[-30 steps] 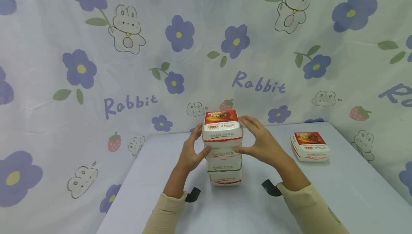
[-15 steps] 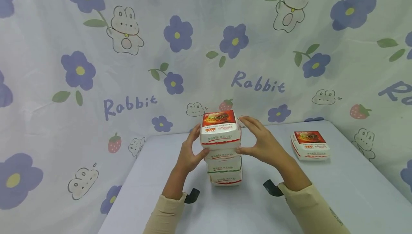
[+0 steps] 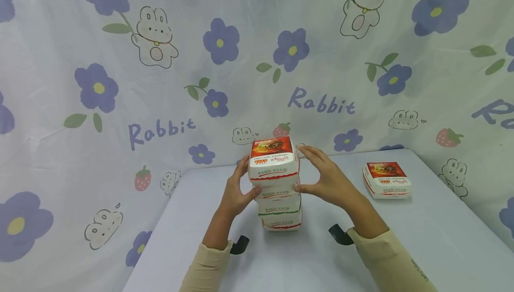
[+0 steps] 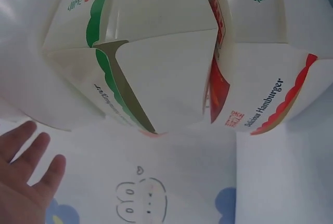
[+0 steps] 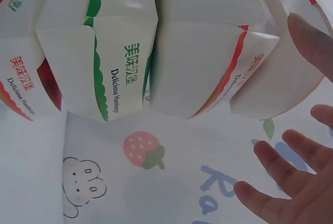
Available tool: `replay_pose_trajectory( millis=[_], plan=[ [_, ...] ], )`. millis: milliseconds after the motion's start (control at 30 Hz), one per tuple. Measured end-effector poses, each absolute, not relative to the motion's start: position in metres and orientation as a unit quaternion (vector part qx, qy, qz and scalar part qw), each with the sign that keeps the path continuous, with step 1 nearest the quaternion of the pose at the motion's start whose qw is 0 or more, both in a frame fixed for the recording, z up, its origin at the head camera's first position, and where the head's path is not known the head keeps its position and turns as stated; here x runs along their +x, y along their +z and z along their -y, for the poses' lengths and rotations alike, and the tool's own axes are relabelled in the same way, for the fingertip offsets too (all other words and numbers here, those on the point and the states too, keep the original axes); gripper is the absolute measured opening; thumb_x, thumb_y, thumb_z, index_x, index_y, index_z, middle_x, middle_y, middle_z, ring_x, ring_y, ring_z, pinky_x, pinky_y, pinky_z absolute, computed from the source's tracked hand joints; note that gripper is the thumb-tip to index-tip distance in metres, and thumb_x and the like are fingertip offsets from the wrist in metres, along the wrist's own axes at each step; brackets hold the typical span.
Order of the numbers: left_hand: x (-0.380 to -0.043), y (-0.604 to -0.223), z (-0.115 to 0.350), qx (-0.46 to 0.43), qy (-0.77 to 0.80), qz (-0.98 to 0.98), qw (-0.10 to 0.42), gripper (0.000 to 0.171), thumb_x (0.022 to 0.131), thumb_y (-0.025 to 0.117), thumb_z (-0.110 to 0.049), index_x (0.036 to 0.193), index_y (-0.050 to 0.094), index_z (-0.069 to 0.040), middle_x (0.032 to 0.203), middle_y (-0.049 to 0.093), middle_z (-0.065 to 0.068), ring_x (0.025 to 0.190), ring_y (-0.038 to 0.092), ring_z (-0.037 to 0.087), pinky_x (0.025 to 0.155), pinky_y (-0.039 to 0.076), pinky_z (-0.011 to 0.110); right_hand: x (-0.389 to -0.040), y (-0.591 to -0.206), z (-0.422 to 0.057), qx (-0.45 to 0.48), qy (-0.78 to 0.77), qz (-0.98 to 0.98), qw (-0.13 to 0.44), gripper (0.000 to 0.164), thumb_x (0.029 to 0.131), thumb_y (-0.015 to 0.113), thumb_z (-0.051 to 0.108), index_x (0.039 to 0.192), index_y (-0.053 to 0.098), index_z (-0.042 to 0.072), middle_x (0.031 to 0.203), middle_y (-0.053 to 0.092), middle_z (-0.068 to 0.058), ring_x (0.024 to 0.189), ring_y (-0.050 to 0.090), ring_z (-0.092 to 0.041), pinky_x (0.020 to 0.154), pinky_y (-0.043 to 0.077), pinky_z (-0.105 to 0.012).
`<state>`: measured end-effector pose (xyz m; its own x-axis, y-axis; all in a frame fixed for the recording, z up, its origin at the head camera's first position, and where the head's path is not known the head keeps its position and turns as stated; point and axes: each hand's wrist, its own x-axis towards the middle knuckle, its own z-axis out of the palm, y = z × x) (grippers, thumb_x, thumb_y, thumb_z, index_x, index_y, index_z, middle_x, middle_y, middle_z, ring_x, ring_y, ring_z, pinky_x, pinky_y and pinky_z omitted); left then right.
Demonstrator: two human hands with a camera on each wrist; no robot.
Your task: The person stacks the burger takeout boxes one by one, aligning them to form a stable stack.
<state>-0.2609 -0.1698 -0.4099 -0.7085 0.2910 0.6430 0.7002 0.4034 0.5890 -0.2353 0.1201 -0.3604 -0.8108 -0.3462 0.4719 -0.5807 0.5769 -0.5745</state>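
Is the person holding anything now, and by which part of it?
It cannot be told. The left hand and right hand flank the top box, thumbs near its lower front corners, but whether they grip it is unclear.

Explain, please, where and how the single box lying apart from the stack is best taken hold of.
The box is probably best gripped by its left and right walls, coming from above: it lies flat, printed top up, apart from the stack.

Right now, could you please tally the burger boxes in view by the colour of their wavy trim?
Red-trimmed boxes: 4
Green-trimmed box: 1
Total: 5
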Motion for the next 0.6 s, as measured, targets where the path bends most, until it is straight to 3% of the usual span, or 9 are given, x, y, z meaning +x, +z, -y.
replay_pose_trajectory(
  millis=[233,367,600],
  plan=[
    [-0.2573,-0.412,0.1731,-0.285,-0.452,0.815,0.223,0.093,0.082,0.061,-0.065,0.155,0.023,-0.02,0.149,0.044,0.005,0.134,0.041,0.028,0.102,0.023,0.073,-0.2346,-0.3627,-0.1194,0.267,0.375,0.874,0.155,0.108,0.067,0.09,0.038,0.154,0.027,0.031,0.156,0.028,0.003,0.139,0.033,-0.03,0.101,0.039,-0.058],
    [-0.2566,-0.413,0.1742,-0.281,-0.45,0.818,0.223,0.094,0.082,0.061,-0.064,0.155,0.023,-0.02,0.149,0.043,0.005,0.135,0.041,0.028,0.102,0.023,0.072,-0.2348,-0.3627,-0.1191,0.265,0.372,0.877,0.152,0.107,0.067,0.09,0.036,0.154,0.028,0.027,0.156,0.028,0.001,0.139,0.033,-0.03,0.101,0.039,-0.058],
    [-0.256,-0.4124,0.1739,-0.277,-0.45,0.819,0.223,0.092,0.082,0.063,-0.062,0.155,0.02,-0.029,0.15,0.042,0.001,0.135,0.04,0.025,0.103,0.024,0.071,-0.236,-0.3639,-0.1189,0.259,0.369,0.88,0.149,0.109,0.067,0.091,0.034,0.155,0.027,0.027,0.156,0.028,-0.001,0.138,0.034,-0.031,0.1,0.04,-0.059]
  ],
)
